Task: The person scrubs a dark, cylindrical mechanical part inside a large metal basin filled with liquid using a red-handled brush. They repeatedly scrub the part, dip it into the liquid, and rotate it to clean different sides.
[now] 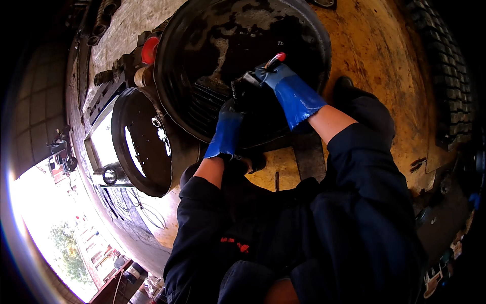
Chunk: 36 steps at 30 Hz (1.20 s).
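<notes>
Both of my hands wear blue gauntlet gloves and work over a large round black basin wet with dark liquid. My right hand is closed around a tool with a red-ended handle; its working end is hidden. Low in the basin, my left hand curls at a dark, wet part. The part's outline merges with the black liquid, so its kind is unclear. Dark parallel ribs show inside the basin, just left of the hands.
A smaller round drum with dark liquid stands at the left. Behind it are a red cup-like thing and metal parts. A large treaded tyre stands at the right on the stained yellowish floor. Thin cable lies lower left.
</notes>
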Each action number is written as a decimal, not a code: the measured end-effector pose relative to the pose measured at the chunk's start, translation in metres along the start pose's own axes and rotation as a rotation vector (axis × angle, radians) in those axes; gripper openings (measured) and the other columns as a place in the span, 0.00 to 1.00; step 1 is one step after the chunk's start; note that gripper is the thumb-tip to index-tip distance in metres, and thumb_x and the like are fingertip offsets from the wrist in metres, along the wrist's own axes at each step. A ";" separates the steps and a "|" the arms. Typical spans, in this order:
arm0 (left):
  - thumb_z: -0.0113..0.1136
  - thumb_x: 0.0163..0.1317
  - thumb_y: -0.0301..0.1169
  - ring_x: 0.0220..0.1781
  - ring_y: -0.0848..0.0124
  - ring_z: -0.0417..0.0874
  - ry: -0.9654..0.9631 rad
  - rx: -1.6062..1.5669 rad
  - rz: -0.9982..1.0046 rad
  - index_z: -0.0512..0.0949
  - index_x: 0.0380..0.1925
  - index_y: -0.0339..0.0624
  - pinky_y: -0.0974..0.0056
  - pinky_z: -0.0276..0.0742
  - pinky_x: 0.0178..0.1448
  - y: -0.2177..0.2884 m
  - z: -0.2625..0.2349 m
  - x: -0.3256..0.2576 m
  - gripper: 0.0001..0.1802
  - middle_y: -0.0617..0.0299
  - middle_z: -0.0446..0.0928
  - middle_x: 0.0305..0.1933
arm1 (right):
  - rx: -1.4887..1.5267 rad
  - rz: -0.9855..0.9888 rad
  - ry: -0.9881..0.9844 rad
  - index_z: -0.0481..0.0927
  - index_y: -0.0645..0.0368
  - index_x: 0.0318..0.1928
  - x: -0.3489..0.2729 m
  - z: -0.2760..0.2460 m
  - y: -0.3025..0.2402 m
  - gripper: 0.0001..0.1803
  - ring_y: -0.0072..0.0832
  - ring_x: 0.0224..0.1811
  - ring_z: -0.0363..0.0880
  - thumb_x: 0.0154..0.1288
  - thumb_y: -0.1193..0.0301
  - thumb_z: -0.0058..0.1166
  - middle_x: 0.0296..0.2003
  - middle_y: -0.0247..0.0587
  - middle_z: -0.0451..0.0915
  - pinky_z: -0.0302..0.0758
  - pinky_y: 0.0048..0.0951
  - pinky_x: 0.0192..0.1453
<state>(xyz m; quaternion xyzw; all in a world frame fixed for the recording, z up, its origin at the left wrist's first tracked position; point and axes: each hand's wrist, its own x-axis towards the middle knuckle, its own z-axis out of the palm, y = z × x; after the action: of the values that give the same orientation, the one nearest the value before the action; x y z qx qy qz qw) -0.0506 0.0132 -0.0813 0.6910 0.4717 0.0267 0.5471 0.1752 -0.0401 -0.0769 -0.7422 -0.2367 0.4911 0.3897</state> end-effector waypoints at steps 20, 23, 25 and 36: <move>0.67 0.57 0.31 0.55 0.60 0.84 0.032 -0.051 0.003 0.77 0.56 0.35 0.61 0.77 0.61 0.019 0.015 -0.006 0.26 0.49 0.83 0.52 | -0.017 0.242 0.154 0.84 0.56 0.52 -0.027 -0.014 -0.021 0.23 0.32 0.44 0.83 0.66 0.52 0.59 0.42 0.43 0.86 0.77 0.32 0.52; 0.59 0.66 0.36 0.61 0.55 0.80 0.006 0.060 0.015 0.74 0.60 0.34 0.60 0.73 0.66 0.073 -0.002 -0.033 0.25 0.45 0.79 0.58 | 0.168 0.390 0.119 0.84 0.57 0.53 -0.051 -0.027 -0.046 0.23 0.32 0.42 0.83 0.66 0.53 0.60 0.42 0.43 0.85 0.78 0.33 0.50; 0.51 0.72 0.39 0.66 0.52 0.75 0.030 0.204 0.130 0.72 0.63 0.35 0.60 0.68 0.70 0.078 -0.010 -0.049 0.25 0.44 0.75 0.63 | 0.288 0.327 0.089 0.84 0.57 0.52 -0.051 -0.022 -0.037 0.24 0.31 0.43 0.83 0.64 0.53 0.63 0.41 0.43 0.85 0.78 0.33 0.50; 0.33 0.79 0.34 0.71 0.55 0.70 -0.031 0.317 -0.106 0.63 0.70 0.36 0.62 0.62 0.75 0.093 -0.021 -0.072 0.24 0.46 0.69 0.69 | -0.341 0.096 -0.219 0.83 0.59 0.50 -0.091 -0.009 -0.030 0.26 0.36 0.46 0.85 0.64 0.49 0.60 0.43 0.48 0.86 0.79 0.37 0.55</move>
<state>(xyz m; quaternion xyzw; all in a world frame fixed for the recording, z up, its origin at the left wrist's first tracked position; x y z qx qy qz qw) -0.0440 -0.0163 0.0340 0.7432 0.4971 -0.0876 0.4391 0.1471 -0.0924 -0.0007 -0.7501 -0.3217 0.5396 0.2064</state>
